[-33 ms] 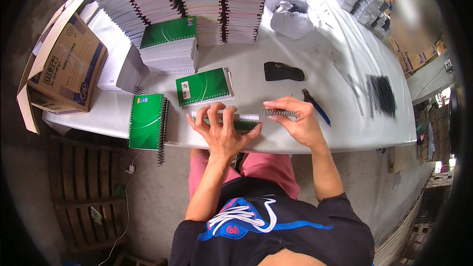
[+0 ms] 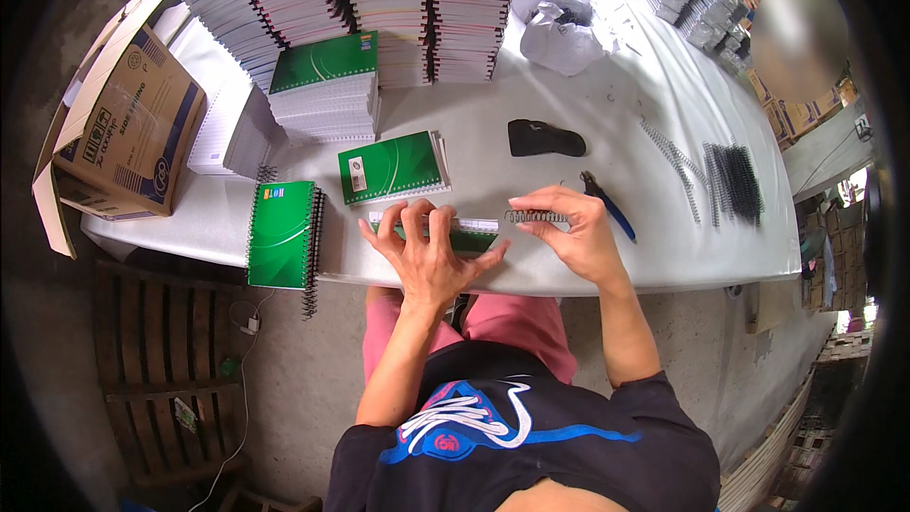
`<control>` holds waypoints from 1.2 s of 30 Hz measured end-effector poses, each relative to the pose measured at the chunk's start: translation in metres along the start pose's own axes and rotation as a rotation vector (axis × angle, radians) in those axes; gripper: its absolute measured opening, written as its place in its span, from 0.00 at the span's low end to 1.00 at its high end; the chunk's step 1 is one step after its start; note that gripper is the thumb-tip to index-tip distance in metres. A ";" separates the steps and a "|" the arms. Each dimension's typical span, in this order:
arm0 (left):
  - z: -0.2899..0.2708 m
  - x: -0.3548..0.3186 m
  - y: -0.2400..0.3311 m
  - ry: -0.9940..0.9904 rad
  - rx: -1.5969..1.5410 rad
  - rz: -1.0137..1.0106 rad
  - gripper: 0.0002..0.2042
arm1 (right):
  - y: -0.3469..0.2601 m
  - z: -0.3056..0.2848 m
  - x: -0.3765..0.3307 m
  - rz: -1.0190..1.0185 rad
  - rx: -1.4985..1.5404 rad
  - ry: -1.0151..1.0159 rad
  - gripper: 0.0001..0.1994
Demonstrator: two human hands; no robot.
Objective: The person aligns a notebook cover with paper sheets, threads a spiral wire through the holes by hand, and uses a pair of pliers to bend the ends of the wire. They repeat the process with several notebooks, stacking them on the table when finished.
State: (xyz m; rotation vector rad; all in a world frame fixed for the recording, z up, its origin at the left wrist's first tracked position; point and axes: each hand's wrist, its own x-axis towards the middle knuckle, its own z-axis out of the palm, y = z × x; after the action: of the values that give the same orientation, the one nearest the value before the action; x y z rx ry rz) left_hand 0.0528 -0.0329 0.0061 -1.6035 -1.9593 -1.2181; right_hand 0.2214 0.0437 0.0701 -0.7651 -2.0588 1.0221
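Note:
My left hand (image 2: 424, 265) grips a green-covered notebook (image 2: 472, 241) at the table's near edge, fingers curled over its far side and thumb along the near side. Between the thumb and fingers of my right hand (image 2: 580, 235) is a dark spiral binding coil (image 2: 534, 217), its free end pointing at the notebook's right end. Whether the coil touches the notebook, I cannot tell. Just beyond my left hand lies another green notebook (image 2: 393, 166) with loose pages. Blue-handled pliers (image 2: 611, 209) rest right of my right hand. A small black pouch-like thing (image 2: 545, 138) lies farther off.
Coil-bound green notebooks (image 2: 282, 232) overhang the front edge at left. Behind stand a page stack topped by a green cover (image 2: 325, 62), tall notebook stacks (image 2: 384, 9) and a cardboard box (image 2: 128, 123). At right are bundled coils (image 2: 733, 183); a white plastic bag (image 2: 561, 38) sits farther back.
My left thumb has shifted very slightly to the right along the notebook. Everything else looks the same.

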 end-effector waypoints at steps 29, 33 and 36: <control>-0.008 -0.007 -0.013 -0.135 -0.047 0.076 0.29 | -0.001 -0.018 -0.005 0.011 -0.096 -0.386 0.21; -0.015 0.001 -0.009 -0.145 -0.120 0.038 0.28 | -0.009 -0.025 0.016 0.352 -0.074 -0.598 0.21; -0.017 0.006 -0.010 -0.145 -0.132 0.052 0.27 | 0.031 -0.039 0.039 -0.039 -0.428 -0.301 0.24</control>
State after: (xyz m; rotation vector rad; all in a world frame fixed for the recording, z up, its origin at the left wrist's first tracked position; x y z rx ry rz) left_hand 0.0379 -0.0417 0.0165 -1.8440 -1.9446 -1.2663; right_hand 0.2357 0.1050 0.0744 -0.8138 -2.5901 0.7126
